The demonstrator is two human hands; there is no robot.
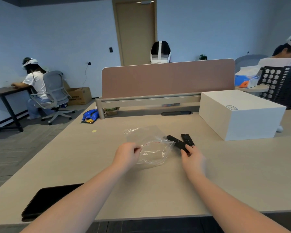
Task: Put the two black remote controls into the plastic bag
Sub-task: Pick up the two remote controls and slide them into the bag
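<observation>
A clear plastic bag (149, 145) with a thin red strip at its mouth lies on the beige desk. My left hand (127, 154) pinches the bag's mouth edge and lifts it open. Two black remote controls lie just right of the bag. My right hand (192, 157) grips the near end of the left remote (176, 142), whose far tip reaches the bag's opening. The right remote (187, 139) rests flat on the desk beside it, untouched.
A large white box (238, 113) stands to the right of the remotes. A black tablet (47, 200) lies at the desk's near left edge. A pink partition (166, 78) closes the desk's far side, and blue packets (89, 116) lie at the far left corner. Other people sit at desks around.
</observation>
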